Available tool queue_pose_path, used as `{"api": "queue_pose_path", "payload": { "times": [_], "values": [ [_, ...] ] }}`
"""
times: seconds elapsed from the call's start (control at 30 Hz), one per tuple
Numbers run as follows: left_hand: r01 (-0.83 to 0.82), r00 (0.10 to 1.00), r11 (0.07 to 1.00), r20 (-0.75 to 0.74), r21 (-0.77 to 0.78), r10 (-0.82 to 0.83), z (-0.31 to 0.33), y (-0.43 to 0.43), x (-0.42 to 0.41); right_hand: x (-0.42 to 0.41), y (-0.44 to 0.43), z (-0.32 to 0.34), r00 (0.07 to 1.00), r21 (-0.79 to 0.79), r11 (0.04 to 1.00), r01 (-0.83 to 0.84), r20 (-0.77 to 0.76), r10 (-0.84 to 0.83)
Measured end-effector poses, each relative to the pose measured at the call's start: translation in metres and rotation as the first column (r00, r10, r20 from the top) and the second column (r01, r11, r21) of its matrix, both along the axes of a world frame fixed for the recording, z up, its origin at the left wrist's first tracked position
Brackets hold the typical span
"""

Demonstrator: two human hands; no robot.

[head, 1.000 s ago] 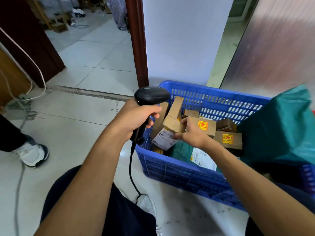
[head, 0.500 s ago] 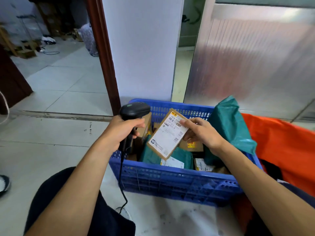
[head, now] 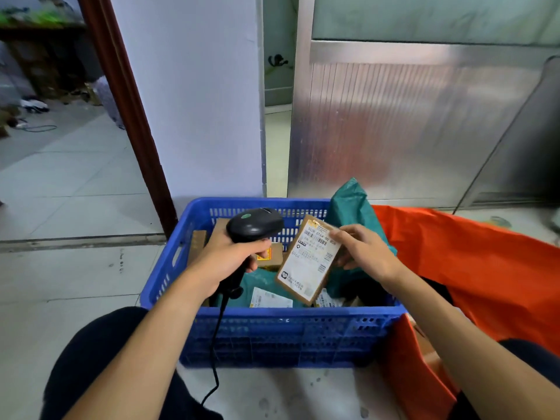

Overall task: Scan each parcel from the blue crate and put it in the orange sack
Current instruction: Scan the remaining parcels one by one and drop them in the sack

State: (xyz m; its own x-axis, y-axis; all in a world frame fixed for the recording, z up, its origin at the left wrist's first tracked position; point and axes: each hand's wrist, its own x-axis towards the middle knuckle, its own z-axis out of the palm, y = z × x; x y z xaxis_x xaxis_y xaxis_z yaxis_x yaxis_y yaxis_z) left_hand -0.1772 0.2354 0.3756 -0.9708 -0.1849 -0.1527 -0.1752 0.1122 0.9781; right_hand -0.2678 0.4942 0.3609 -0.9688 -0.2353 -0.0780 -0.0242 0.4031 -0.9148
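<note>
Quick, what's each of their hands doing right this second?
Left hand: grips the black scanner by its handle.
Right hand: holds a small cardboard parcel by its edge, label facing up, above the blue crate.

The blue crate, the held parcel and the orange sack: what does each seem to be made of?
Blue crate: probably moulded plastic, slightly shiny, with regular slotted walls. Parcel: matte brown cardboard with a white paper label. Orange sack: a thin, soft sheet, perhaps woven plastic or fabric; it creases, but no weave shows.
</note>
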Motion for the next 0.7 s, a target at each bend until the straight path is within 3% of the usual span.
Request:
{"api": "queue_pose_path", "payload": {
  "times": [0.37, 0.7],
  "values": [
    [0.145, 0.989, 0.989, 0.012, 0.022, -0.146, 0.000, 0.026, -0.001, -0.009, 0.033, -0.005, 0.987, 0.109, 0.988, 0.113, -0.125, -0.100],
    [0.159, 0.987, 0.987, 0.001, -0.004, -0.159, -0.002, 0.026, 0.004, -0.011, 0.036, 0.001, 0.972, 0.134, 0.978, 0.159, -0.195, -0.132]
  ]
}}
